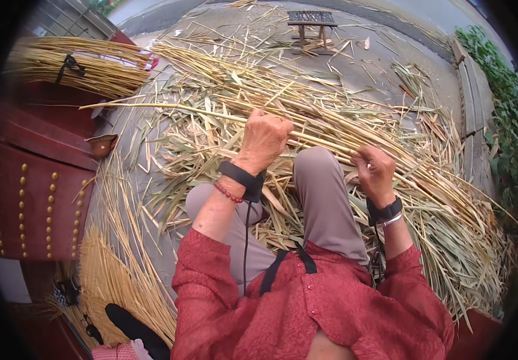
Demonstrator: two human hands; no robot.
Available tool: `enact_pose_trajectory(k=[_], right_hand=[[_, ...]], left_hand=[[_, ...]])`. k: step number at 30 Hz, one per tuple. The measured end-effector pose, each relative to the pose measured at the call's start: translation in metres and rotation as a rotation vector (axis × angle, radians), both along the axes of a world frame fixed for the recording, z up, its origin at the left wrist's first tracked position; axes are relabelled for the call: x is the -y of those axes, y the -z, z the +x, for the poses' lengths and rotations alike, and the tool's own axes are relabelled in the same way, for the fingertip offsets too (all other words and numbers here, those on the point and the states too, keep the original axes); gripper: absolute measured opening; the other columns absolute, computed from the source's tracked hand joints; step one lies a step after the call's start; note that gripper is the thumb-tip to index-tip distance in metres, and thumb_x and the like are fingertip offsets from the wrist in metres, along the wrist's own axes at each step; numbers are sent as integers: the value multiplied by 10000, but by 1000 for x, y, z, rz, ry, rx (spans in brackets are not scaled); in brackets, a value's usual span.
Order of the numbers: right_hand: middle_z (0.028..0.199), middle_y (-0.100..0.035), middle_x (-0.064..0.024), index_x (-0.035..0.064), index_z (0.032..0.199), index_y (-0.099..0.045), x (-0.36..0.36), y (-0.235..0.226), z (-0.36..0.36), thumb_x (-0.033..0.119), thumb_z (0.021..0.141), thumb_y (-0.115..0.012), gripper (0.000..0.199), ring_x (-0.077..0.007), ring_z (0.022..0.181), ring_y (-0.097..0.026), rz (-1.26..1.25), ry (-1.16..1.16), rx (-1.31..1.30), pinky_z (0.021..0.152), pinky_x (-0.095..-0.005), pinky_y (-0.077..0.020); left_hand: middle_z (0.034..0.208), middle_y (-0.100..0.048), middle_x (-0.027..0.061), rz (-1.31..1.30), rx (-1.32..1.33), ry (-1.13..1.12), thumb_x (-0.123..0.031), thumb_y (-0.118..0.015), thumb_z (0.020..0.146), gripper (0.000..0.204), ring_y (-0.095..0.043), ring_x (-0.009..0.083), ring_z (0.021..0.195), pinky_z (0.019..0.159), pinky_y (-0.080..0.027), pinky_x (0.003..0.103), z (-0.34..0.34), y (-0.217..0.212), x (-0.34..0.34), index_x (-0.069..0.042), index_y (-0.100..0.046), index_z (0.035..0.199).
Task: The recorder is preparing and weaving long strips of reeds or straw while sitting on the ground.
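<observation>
Straw-yellow reed stalk (223, 115) lies gripped in both fists; left hand (263, 139) and right hand (375, 174) close fingers around it; steady, even tension seems wise above the knee (319, 174).

Your left hand (263, 139) hides the stalk (169, 108) where it grips; your knee (322, 180) covers the leaves below; the bundle (79, 66) runs off into the dark rim.

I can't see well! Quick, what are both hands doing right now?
Left hand: closed around a long reed stalk.
Right hand: closed, gripping the same stalk further along.
</observation>
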State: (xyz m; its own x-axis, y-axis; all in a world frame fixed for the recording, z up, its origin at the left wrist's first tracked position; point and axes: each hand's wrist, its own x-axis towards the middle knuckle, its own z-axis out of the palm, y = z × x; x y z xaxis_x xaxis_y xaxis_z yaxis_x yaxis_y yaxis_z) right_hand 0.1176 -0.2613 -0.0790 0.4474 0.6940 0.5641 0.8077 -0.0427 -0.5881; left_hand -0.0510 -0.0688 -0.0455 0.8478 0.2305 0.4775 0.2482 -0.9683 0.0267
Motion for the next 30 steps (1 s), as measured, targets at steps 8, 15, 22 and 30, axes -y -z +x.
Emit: enact_pose_trajectory(k=[8,15,22,30], right_hand=[[707,-619,-104,23,768,-613,72,29,54,56,675,-675,117,-239,623,-591,-25,219,-78,573,-308,-452],[717,-615,-101,19,772,-610,127,50,96,37,696,-654,90,-220,639,-594,-71,385,27,581,-291,-449],[643,-575,-107,2,732,-589,112,57,99,-9,706,-622,44,-212,574,-559,-46,263,-137,541,-291,-423],[615,-548,-119,10,732,-569,49,28,50,-21,723,-601,45,-253,540,-546,-5,54,-122,502,-299,-419]], left_hand=[[516,-512,68,13,-136,61,-225,-614,756,185,-545,239,557,656,-380,364,10,-10,-15,-101,-525,651],[568,-525,71,145,-206,-19,-296,-643,733,252,-526,254,589,697,-379,375,-2,-21,-61,-87,-513,680],[670,-583,45,176,-223,-89,-216,-630,741,120,-572,223,699,837,-354,421,-14,-37,-89,-109,-577,752],[777,-610,39,-129,-92,158,-155,-674,690,206,-576,217,755,799,-396,359,12,-29,-18,-123,-611,883]])
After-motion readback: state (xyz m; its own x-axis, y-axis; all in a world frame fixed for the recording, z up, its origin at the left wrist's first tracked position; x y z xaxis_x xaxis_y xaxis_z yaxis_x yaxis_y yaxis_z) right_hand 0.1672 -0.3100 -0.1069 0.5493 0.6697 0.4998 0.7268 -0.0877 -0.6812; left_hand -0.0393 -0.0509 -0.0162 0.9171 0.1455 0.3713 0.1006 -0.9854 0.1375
